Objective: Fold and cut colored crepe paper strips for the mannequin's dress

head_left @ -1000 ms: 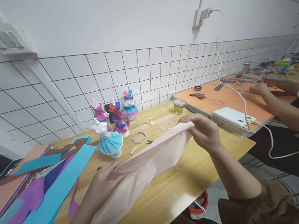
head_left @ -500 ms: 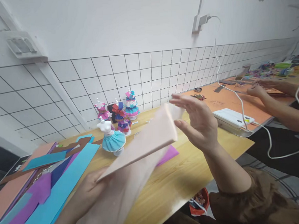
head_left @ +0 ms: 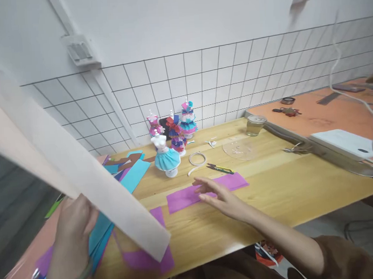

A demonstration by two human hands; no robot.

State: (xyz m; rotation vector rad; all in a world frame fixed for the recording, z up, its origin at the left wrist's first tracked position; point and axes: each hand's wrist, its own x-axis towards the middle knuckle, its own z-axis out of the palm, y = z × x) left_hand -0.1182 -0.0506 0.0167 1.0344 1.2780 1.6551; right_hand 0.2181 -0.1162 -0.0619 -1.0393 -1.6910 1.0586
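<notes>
My left hand [head_left: 74, 222] is closed on a long pale pink strip [head_left: 104, 186], which slants from the upper left down over the table's left part. Its lower end hangs above a purple piece [head_left: 133, 260]. My right hand [head_left: 217, 196] has its fingers apart and holds nothing. It hovers over a flat purple strip [head_left: 180, 198]. Beyond it lie yellow-black snips [head_left: 220, 168] and a coil of white cord [head_left: 198, 159]. A small white dress form in a blue skirt [head_left: 167, 158] stands before several other dressed forms.
Coloured sheets [head_left: 135, 176] are stacked at the left. A glass jar [head_left: 255, 125] and a clear disc [head_left: 239, 149] are at the back. To the right are an orange-topped table [head_left: 318, 116], a white box [head_left: 341, 142] and a hanging cable. A red bin [head_left: 266, 259] is below the edge.
The view has turned left. My left hand has swung the pale strip to the left, and my right hand has lowered over the purple strip. The other person's hands have mostly left the view.
</notes>
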